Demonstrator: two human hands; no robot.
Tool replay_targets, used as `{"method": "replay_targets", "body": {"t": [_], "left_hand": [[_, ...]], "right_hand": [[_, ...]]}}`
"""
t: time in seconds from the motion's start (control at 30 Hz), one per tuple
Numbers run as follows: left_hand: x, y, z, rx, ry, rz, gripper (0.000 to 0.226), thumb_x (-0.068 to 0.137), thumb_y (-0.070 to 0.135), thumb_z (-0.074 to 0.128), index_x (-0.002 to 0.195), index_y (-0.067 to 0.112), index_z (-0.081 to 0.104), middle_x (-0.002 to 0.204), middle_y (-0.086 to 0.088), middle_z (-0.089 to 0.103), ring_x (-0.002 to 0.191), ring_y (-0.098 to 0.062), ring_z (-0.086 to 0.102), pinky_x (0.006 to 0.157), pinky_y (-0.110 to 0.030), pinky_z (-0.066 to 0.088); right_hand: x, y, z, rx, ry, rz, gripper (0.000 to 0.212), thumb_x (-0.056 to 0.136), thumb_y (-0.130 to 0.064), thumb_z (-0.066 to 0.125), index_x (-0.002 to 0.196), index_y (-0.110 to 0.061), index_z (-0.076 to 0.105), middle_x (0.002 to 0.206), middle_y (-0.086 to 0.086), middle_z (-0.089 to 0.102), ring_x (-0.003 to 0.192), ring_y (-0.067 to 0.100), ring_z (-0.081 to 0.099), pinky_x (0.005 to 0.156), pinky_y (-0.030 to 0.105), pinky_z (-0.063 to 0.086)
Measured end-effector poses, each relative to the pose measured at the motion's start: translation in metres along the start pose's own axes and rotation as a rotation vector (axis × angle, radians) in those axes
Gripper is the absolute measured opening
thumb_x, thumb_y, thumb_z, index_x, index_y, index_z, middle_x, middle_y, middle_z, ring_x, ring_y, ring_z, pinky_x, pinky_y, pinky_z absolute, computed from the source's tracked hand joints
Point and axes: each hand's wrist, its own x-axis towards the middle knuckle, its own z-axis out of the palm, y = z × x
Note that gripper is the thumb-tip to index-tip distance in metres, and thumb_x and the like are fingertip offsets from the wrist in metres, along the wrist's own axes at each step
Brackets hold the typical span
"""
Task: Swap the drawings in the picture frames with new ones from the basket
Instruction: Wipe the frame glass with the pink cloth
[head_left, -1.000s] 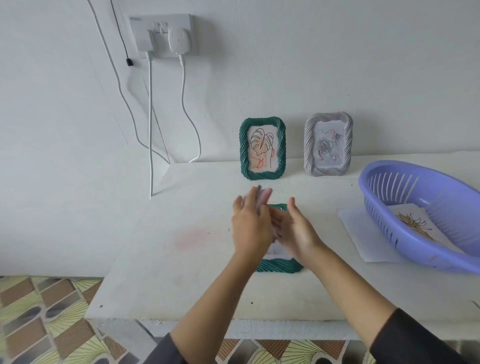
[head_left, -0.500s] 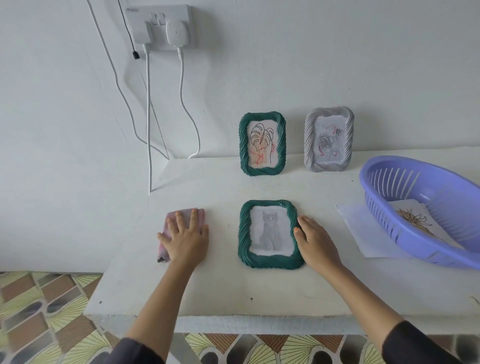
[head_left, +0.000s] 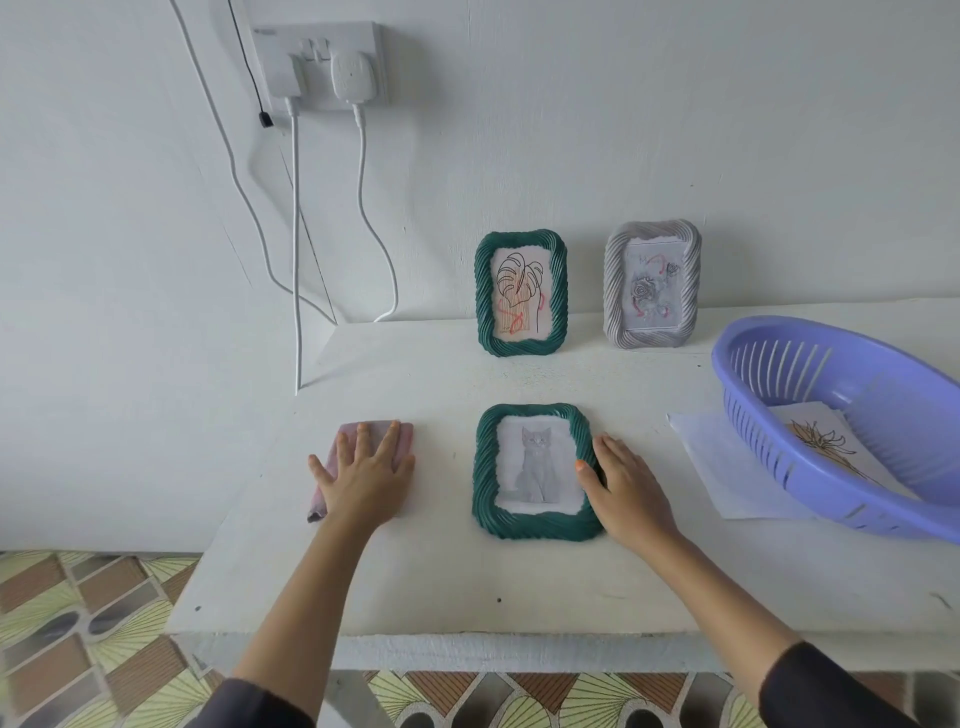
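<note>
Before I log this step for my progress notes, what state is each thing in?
Cat frame: flat, face up.
Leaf frame: standing upright.
Grey frame: standing upright.
Purple basket: holds flower drawing.
Left hand: open, pressing pink cloth.
Right hand: open, touching cat frame.
White plugs: in socket.

White table (head_left: 467, 582) in front of me carries: pink cloth (head_left: 405, 439) left, flat green frame (head_left: 485, 467) centre, upright green frame (head_left: 485, 291) and grey frame (head_left: 615, 291) at the back, purple basket (head_left: 753, 415) on a paper sheet (head_left: 717, 457) right.
</note>
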Motion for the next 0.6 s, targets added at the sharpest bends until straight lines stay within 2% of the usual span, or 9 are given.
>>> {"method": "replay_targets", "body": {"t": [0.07,0.17,0.3,0.37,0.47,0.53,0.6], "left_hand": [[-0.006,0.011,-0.004,-0.037,0.101,0.011,0.054,0.097,0.049,0.019,0.148,0.036,0.008,0.16,-0.001,-0.003,0.147,-0.027,-0.009,0.113,-0.057,-0.009],[-0.021,0.04,-0.006,-0.157,0.24,0.078,0.054,0.097,0.048,0.024,0.147,0.025,0.023,0.156,-0.006,0.018,0.146,-0.027,0.007,0.118,-0.049,-0.001],[-0.036,0.076,0.008,-0.192,0.102,0.112,0.047,0.098,0.042,0.027,0.13,0.016,0.049,0.144,-0.01,0.036,0.137,-0.028,0.025,0.115,-0.043,0.014],[-0.039,0.088,0.015,-0.207,0.069,0.109,0.041,0.098,0.034,0.029,0.122,0.009,0.052,0.138,-0.011,0.038,0.13,-0.029,0.031,0.111,-0.039,0.019],[-0.04,0.096,0.015,-0.284,0.035,0.06,0.037,0.098,0.026,0.034,0.124,0.004,0.05,0.137,-0.011,0.038,0.129,-0.029,0.032,0.109,-0.037,0.024],[-0.036,0.097,0.012,-0.349,0.011,0.028,0.03,0.095,0.022,0.041,0.109,0.001,0.058,0.128,-0.014,0.046,0.121,-0.032,0.041,0.101,-0.039,0.035],[-0.033,0.095,0.008,-0.455,0.003,0.016,0.018,0.086,0.017,0.048,0.083,0.003,0.058,0.104,-0.018,0.059,0.096,-0.032,0.054,0.08,-0.038,0.046]], "right_hand": [[0.0,0.001,0.001,0.003,0.004,-0.007,0.057,0.099,-0.036,0.029,0.147,-0.008,0.019,0.157,0.004,0.014,0.146,0.014,0.009,0.117,0.028,0.005],[-0.001,0.001,0.001,0.022,0.026,-0.003,0.058,0.098,-0.038,0.032,0.146,-0.007,0.023,0.157,0.005,0.013,0.146,0.016,0.008,0.118,0.029,0.006],[-0.002,0.0,-0.001,-0.001,0.018,0.029,0.06,0.096,-0.041,0.035,0.144,-0.006,0.027,0.157,0.006,0.012,0.145,0.018,0.009,0.118,0.031,0.009],[-0.002,-0.001,-0.002,0.004,0.028,0.041,0.057,0.095,-0.039,0.039,0.139,-0.004,0.036,0.154,0.008,0.022,0.143,0.021,0.017,0.117,0.034,0.018],[0.002,-0.005,-0.002,0.014,0.085,0.044,0.037,0.092,-0.033,0.046,0.104,0.0,0.057,0.124,0.009,0.048,0.121,0.026,0.043,0.097,0.033,0.039],[0.005,-0.009,-0.004,0.05,0.104,0.071,0.026,0.089,-0.026,0.051,0.081,-0.002,0.056,0.109,0.008,0.05,0.108,0.026,0.046,0.083,0.031,0.042],[0.006,-0.011,-0.008,0.132,0.118,0.086,0.032,0.085,-0.018,0.056,0.059,-0.007,0.042,0.093,0.008,0.048,0.094,0.025,0.047,0.063,0.025,0.036]]}}
